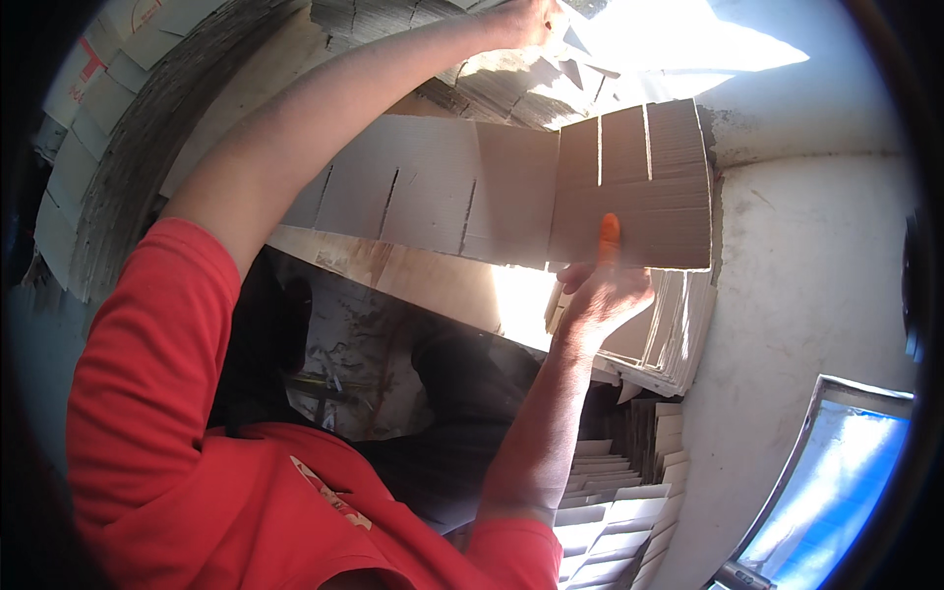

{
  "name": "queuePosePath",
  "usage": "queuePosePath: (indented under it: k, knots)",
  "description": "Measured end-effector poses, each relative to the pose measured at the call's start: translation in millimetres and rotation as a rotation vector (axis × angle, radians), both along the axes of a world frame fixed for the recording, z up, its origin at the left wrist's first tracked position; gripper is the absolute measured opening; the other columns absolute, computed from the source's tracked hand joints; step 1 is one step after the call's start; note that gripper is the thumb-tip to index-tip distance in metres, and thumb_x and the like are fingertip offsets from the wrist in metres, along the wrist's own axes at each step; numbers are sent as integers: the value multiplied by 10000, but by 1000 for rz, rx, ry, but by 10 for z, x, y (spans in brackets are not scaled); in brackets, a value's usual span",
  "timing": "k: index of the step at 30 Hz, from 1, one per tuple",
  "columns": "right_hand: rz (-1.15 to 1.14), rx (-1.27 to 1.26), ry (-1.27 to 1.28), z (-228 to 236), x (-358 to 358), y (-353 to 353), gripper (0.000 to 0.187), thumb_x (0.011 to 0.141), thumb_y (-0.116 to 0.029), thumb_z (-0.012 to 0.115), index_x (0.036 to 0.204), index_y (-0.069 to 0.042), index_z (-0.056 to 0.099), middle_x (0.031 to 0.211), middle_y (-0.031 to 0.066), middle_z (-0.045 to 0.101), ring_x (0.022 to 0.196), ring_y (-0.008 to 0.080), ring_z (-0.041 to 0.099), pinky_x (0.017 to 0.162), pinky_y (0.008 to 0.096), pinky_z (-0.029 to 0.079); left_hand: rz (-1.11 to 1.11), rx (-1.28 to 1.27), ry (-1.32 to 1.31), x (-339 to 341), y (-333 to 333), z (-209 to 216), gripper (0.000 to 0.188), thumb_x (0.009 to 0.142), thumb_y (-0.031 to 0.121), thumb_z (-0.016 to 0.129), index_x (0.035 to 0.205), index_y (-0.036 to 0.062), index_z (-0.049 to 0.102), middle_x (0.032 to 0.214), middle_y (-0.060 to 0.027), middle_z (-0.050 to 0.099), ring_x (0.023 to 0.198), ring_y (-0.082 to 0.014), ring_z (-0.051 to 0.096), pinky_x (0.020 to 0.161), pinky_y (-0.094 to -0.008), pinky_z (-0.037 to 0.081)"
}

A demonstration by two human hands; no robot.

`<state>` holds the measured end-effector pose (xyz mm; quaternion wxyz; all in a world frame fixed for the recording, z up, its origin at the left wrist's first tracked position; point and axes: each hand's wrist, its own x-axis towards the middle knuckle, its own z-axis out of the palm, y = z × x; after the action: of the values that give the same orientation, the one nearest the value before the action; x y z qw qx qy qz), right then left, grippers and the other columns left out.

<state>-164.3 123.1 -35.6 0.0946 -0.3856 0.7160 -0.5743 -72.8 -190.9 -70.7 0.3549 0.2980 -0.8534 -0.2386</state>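
Brown cardboard strip (506,192) with a crosswise crease and narrow edge slots

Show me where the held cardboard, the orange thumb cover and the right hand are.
Held cardboard (506,192): head view, on the panel left of its crease.
Orange thumb cover (610,234): head view, on its middle.
Right hand (605,295): head view, below the thumb.

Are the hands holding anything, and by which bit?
The right hand holds a slotted cardboard piece by its near edge, toward the right end, an orange-covered digit on top. Whether the left hand holds anything cannot be told.
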Motion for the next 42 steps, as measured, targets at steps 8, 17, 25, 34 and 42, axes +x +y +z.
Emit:
queuePosePath:
  k: [8,17,25,34,42]
  knots:
    - [-42,-19,-26,-27,-16,-29,258,915,-224,644,758,-21,672,376,23,482,317,59,418,344,226,316,-102,-706,-246,85,401,73,96,804,32,574,896,6,561,974,-118,539,925,-207,575,783,-309,552]
    - [-52,7,-33,-11,-2,-29,288,915,-242,648,728,-23,659,370,22,475,308,53,397,329,222,280,-126,-1115,-448,259,983,-7,75,712,90,615,700,23,582,963,-99,540,938,-175,516,674,-258,525]
    - [-28,114,-38,9,-7,-40,258,921,-188,628,753,7,646,394,35,490,320,74,437,338,244,317,-163,-1146,-185,476,1588,-3,43,589,104,638,582,78,605,756,-11,501,852,-151,485,616,-230,489]
    - [100,45,67,60,-32,36,142,868,-72,664,759,5,614,499,40,558,384,74,483,386,231,368,-140,-1086,-138,631,1647,-25,111,590,31,622,664,-35,573,856,-94,471,709,-162,455,555,-279,445]
    - [-2,112,103,94,44,47,296,865,-276,699,780,5,668,423,29,525,382,79,477,423,248,366,-198,-832,-146,512,1840,-78,104,610,40,618,666,-40,586,841,-93,471,723,-173,481,539,-299,452]
